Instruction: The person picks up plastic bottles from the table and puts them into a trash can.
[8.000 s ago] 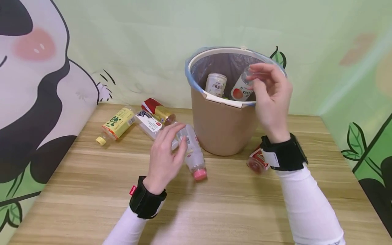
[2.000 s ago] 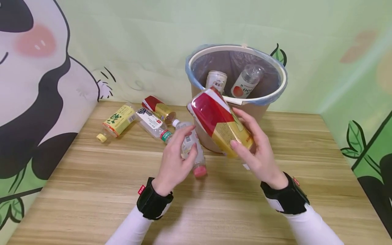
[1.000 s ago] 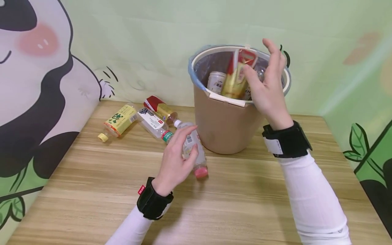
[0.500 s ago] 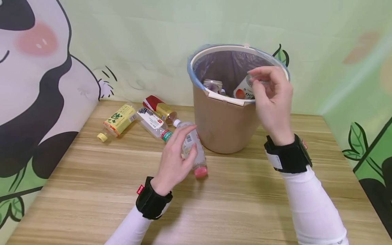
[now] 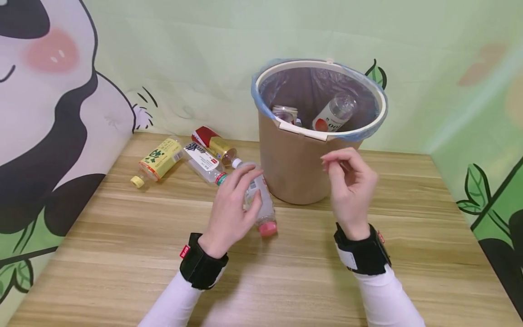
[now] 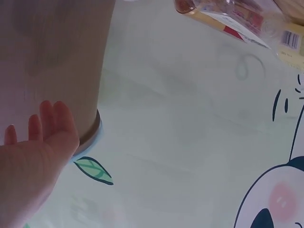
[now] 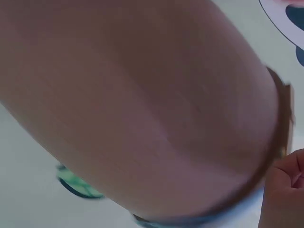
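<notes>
My left hand [image 5: 230, 209] hovers with relaxed fingers over a clear plastic bottle with a pink cap [image 5: 264, 209], partly covering it; whether they touch, I cannot tell. My right hand [image 5: 353, 190] is in front of the brown trash bin [image 5: 298, 168], fingers loosely curled and holding nothing. A blue-edged liner [image 5: 377, 131] covers the bin's rim. Inside lean a clear bottle with a white label [image 5: 328, 118] and, partly hidden, a white can [image 5: 288, 109]. The right wrist view has the bin [image 7: 142, 109] filling most of it, with the right hand [image 7: 285, 190] at its edge.
Left of the bin lie a yellow-labelled bottle [image 5: 160, 160], a white-labelled bottle [image 5: 200, 156] and a red and gold bottle [image 5: 214, 145]. A white-capped bottle end [image 5: 236, 163] shows beside the pink-capped bottle. A wall with panda pictures [image 5: 184, 68] stands behind the wooden table [image 5: 286, 281].
My right hand carried a red and gold bottle into the bin and let it go. It has since drawn back down toward me. The left hand stays almost in place.
</notes>
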A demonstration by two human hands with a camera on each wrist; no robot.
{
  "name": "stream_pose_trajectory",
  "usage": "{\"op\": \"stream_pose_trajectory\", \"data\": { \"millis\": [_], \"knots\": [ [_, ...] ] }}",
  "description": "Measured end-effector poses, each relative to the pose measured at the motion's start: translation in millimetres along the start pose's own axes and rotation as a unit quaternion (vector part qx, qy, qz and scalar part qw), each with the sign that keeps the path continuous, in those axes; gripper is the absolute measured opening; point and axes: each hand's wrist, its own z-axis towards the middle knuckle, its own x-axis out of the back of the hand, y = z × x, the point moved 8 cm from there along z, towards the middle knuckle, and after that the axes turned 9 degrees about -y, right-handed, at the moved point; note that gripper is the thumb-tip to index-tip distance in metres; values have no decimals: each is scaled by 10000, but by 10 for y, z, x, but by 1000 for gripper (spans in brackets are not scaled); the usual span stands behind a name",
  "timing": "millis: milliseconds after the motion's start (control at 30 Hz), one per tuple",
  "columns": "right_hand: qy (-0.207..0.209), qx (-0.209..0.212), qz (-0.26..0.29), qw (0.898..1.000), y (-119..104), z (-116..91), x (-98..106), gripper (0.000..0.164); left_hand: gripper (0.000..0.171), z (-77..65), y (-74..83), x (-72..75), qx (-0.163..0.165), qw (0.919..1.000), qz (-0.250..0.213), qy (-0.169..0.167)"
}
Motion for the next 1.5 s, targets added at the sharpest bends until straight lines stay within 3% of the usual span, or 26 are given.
{"op": "stream_pose_trajectory", "data": {
  "millis": [300, 633, 1133, 1500],
  "knots": [
    [-223, -736, 152, 9969, 476, -426, -140, 15, 38, -11, -7, -103, -89, 9953, 764, -585],
    [-1092, -1561, -562, 9801, 784, -607, -367, 22, 43, -44, -90, -267, 193, 9802, 1342, -1441],
    [-1369, -1948, -460, 9702, 860, -697, -550, 26, 43, -59, -259, -327, 339, 9766, 1420, -1581],
    [-1173, -2538, 677, 9577, 920, -729, -689, 32, 41, -37, -405, -310, 466, 9728, 1534, -1670]
  ]
}}
